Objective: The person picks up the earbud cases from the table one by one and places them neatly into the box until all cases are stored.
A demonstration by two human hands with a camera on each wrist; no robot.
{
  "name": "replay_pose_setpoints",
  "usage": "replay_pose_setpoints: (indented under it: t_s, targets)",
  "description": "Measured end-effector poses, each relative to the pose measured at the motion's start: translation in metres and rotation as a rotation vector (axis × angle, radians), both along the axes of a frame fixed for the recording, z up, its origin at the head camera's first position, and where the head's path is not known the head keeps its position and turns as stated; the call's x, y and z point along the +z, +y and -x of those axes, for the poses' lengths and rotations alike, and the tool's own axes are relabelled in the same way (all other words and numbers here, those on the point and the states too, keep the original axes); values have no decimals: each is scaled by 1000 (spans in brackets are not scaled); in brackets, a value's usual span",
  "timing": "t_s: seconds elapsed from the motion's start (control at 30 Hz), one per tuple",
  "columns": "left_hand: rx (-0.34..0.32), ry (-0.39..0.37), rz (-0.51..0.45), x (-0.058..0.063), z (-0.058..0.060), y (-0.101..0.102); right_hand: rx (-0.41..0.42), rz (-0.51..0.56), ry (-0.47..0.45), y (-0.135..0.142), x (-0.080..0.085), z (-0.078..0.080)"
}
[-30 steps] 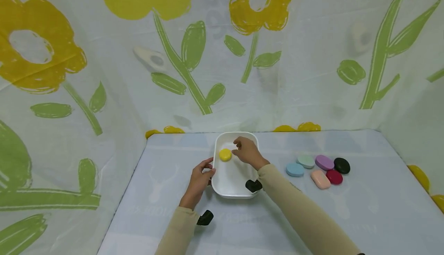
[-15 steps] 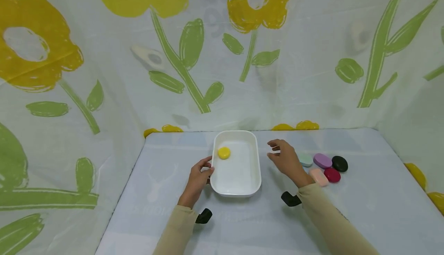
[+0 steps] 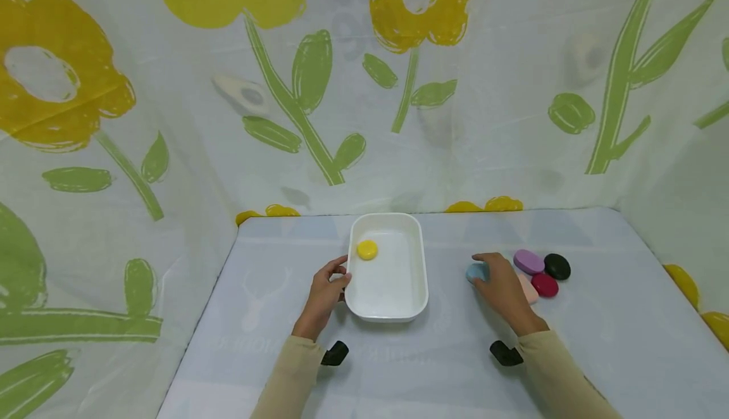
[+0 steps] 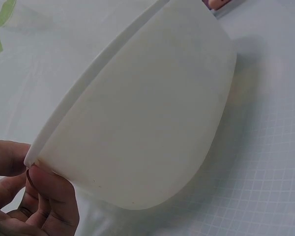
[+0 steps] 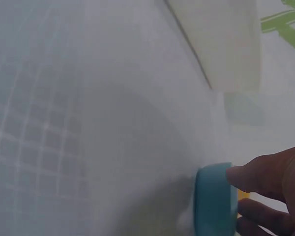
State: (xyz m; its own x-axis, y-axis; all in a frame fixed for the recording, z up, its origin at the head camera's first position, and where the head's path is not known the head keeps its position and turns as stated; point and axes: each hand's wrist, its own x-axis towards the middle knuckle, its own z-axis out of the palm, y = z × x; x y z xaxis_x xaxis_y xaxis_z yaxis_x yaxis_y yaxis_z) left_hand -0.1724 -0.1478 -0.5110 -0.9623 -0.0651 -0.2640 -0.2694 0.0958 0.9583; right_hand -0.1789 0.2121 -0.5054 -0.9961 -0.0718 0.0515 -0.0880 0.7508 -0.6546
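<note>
A white plastic tray [image 3: 387,313] stands on the table, with a round yellow soap [image 3: 367,250] inside near its left wall. At the tray's left rim, my left hand [image 3: 323,295] pinches the edge between thumb and fingers; the left wrist view shows the grip on the rim [image 4: 64,110] up close. To the right of the tray, my right hand [image 3: 504,289] holds a light blue oval soap [image 3: 476,272] between thumb and fingers. In the right wrist view the thumb lies on the edge of the blue soap [image 5: 214,201], close over the table.
Right of my right hand lie a purple soap [image 3: 529,261], a black soap [image 3: 557,267] and a dark red soap [image 3: 545,285]. A peach soap [image 3: 528,290] is partly covered by the hand. The table's back edge meets a flower-printed curtain [image 3: 342,90].
My right hand has moved from over the tray, rightward and then down to the blue soap, which it now grips. The left hand stays on the tray's rim.
</note>
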Motion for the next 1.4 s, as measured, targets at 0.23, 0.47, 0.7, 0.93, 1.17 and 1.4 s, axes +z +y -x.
replay_pose_setpoints:
  t_s: [0.23, 0.47, 0.7, 0.93, 1.17, 1.4]
  targets:
    - [5, 1, 4, 1, -1, 0, 22, -34, 44, 5, -12, 0]
    - [5, 11, -1, 0, -1, 1, 21, -24, 17, 6, -15, -3]
    - [4, 9, -14, 2, -1, 1, 18, 10, -13, 4, -10, -4]
    - [13, 7, -24, -1, -4, 3, 21, 45, 80, -10, 4, -5]
    - [17, 5, -21, 1, -3, 3, 68, 98, 160, -34, 27, 4]
    - [7, 25, -30, 0, -2, 3, 98, 146, 200, -55, 45, 15]
